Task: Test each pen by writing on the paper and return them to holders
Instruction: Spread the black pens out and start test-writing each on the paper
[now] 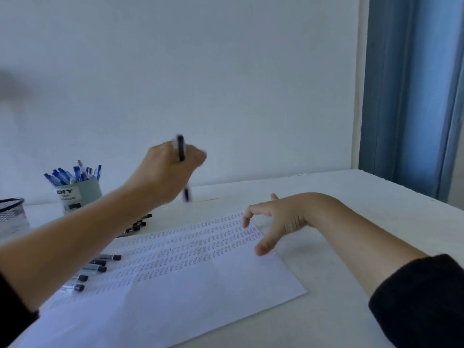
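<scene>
A black pen [181,156] rides upright in a person's left hand [173,172], lifted above the counter [351,197] beyond the paper [175,285].

Fingers curl tight around the barrel, seemingly between test and holder [80,197]; the right hand [278,219], relaxed and holding nothing, pins the sheet's far corner steady. More black pens [98,268] lie along its left edge.

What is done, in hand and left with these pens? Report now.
Done: the paper carries many rows of test writing, and blue pens fill the DIY holder. In hand: the left hand grips a black pen. Left: black pens lie loose; the mesh holder looks unfilled.
</scene>
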